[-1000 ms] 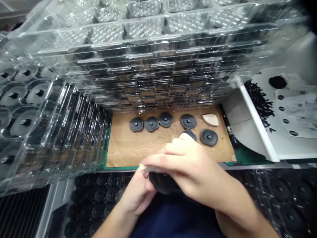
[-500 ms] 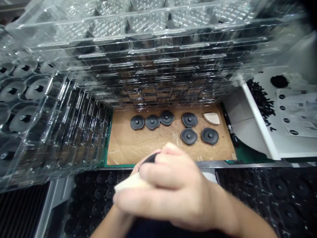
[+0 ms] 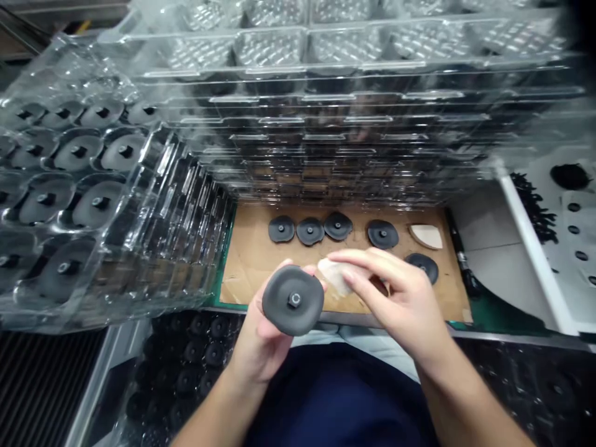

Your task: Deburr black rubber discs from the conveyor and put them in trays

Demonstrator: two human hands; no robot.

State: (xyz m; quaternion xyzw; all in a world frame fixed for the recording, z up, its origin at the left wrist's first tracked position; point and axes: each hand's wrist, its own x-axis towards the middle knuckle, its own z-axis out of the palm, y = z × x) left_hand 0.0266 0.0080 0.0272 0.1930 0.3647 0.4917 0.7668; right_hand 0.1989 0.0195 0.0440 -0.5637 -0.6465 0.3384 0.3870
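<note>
Held up in my left hand [image 3: 263, 338] is a round black disc [image 3: 284, 310] with a wavy rim and a small raised stub at its centre, turned face toward me. My right hand [image 3: 395, 292] pinches a whitish, wedge-like pad [image 3: 338, 273] between thumb and fingers, just right of the disc and apart from its face. Behind the hands, several similar discs [image 3: 310, 231] lie on a brown cardboard sheet [image 3: 246, 273]. A second cream wedge [image 3: 426, 236] rests at the sheet's right end. My right hand covers part of the sheet.
Tall stacks of clear plastic trays [image 3: 326, 118] rise behind the cardboard and at left, where the left stack's top tray [image 3: 60, 180] holds black discs. At right, a white partition [image 3: 535, 254] borders small black parts [image 3: 533, 208]. More dark trays [image 3: 190, 360] sit below the table edge.
My hands have come apart: the disc, earlier mostly hidden behind my right hand, now faces me in my left hand. My right hand has moved right with the pad. The camera view has shifted.
</note>
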